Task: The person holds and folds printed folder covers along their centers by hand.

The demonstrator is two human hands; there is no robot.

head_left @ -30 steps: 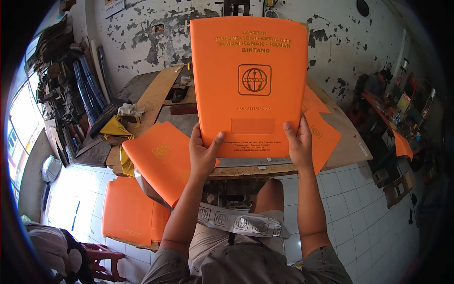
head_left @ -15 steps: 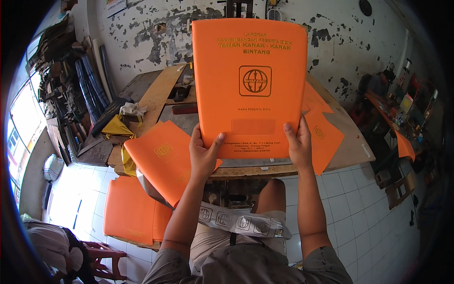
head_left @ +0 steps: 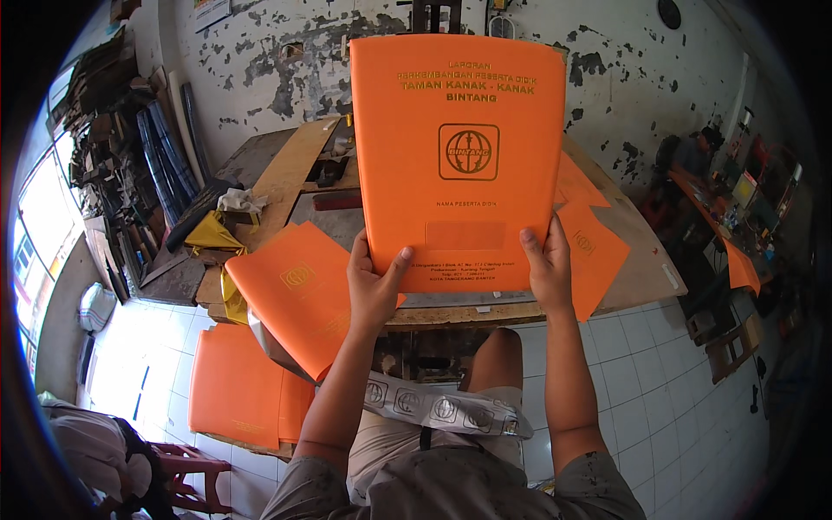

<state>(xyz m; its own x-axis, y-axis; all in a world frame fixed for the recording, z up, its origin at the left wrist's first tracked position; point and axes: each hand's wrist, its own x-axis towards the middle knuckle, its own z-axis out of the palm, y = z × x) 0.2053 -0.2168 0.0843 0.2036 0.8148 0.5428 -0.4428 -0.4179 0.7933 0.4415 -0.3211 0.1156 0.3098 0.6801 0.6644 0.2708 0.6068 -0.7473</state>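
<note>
An orange folder cover (head_left: 468,191) with gold lettering and a gold emblem stands upright before me, its printed face toward me. My left hand (head_left: 374,282) pinches its lower left edge, thumb on the front. At the lower right edge my right hand (head_left: 548,264) grips it the same way, with the fingers behind hidden. Left of my left hand lies a stack of orange covers (head_left: 290,286), tilted at the table's front edge. Another orange cover (head_left: 594,256) rests on the table just past my right hand. Across my lap lies a silvery foil strip (head_left: 442,407) with repeated round emblems.
The wooden worktable (head_left: 624,295) spreads ahead of me. More orange covers (head_left: 238,381) are piled low at the left, near a dark red stool (head_left: 195,472). Rolls and stacked boards (head_left: 104,130) lean at the far left. A person (head_left: 698,152) sits at a bench far right.
The orange folder cover has tilted slightly and its lower edge sits a touch lower. Both hands keep the same hold.
</note>
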